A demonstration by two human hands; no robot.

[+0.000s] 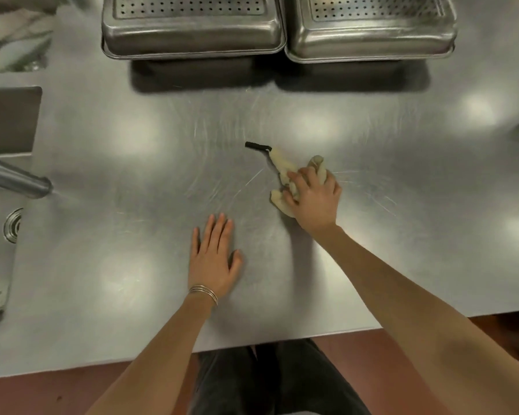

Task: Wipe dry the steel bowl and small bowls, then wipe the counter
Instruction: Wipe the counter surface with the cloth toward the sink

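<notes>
Now your right hand (313,199) clutches the cloth (285,175) on the counter (132,175); just left of the cloth, your left hand (215,259) lies flat, fingers spread, empty.

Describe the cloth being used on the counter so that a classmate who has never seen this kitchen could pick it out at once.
Start at the steel counter, in front of the two upturned perforated steel pans. Near its middle, the right hand presses down on a crumpled cream cloth. It is the only soft, pale thing there, with a short black loop at its far end.
</notes>
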